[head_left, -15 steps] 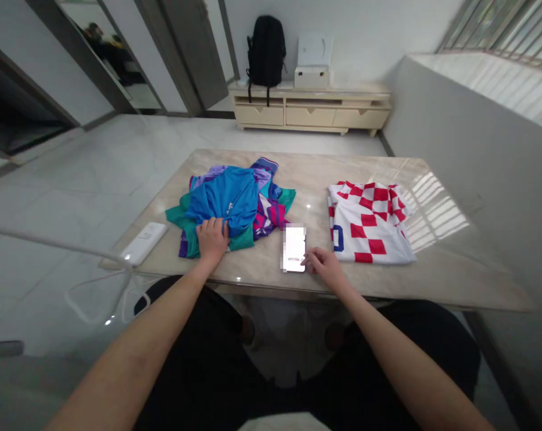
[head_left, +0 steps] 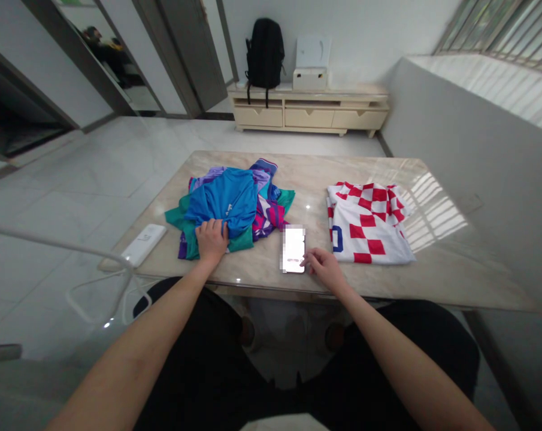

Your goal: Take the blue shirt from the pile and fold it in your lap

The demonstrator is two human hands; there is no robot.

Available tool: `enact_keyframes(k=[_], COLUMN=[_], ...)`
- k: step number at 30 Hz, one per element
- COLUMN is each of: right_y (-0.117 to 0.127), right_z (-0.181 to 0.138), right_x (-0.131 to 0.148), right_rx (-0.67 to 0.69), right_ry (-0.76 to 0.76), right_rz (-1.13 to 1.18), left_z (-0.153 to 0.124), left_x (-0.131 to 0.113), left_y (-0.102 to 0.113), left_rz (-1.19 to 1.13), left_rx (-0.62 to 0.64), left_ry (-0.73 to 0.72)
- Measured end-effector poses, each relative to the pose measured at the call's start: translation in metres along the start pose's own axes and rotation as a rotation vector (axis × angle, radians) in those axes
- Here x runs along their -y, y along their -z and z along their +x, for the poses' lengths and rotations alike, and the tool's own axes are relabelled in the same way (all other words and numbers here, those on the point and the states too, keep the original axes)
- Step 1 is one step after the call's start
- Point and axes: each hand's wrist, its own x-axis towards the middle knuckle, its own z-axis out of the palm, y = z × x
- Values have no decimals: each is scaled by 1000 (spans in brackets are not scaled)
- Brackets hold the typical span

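My left hand (head_left: 212,240) lies with fingers flat over the front edge of a blue shirt (head_left: 226,194), which tops a heap of crumpled clothes. Green cloth (head_left: 240,239) and pink-and-purple patterned cloth (head_left: 268,216) stick out from under it. A phone (head_left: 294,248) with a bright screen, partly blurred out, lies on the table. At its right edge is my right hand (head_left: 322,265), loosely curled, a fingertip at the lower part of the screen and nothing in its grasp. Right of that hand lies a folded red-and-white checkered jersey (head_left: 372,221).
A white flat box-shaped device (head_left: 145,244) lies at the left of the glossy table (head_left: 454,278). A pale cable (head_left: 64,242) crosses the left side. Beyond, a low cabinet (head_left: 309,115) bears a black backpack (head_left: 265,54) and a white box (head_left: 310,79).
The view has shifted very slightly. Both hands, the clothes and the phone stay in the same places.
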Motion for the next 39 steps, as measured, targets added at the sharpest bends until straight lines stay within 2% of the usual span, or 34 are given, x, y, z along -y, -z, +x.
enact_keyframes(k=[25, 39], right_y=[2, 0], right_z=[2, 1], right_x=[-3, -2], right_rx=[-11, -34], right_ry=[8, 37], right_rz=[-62, -24], left_z=[0, 1], left_x=[0, -2], left_y=[0, 2], left_rz=[2, 5], left_rx=[-1, 17], left_ry=[9, 14])
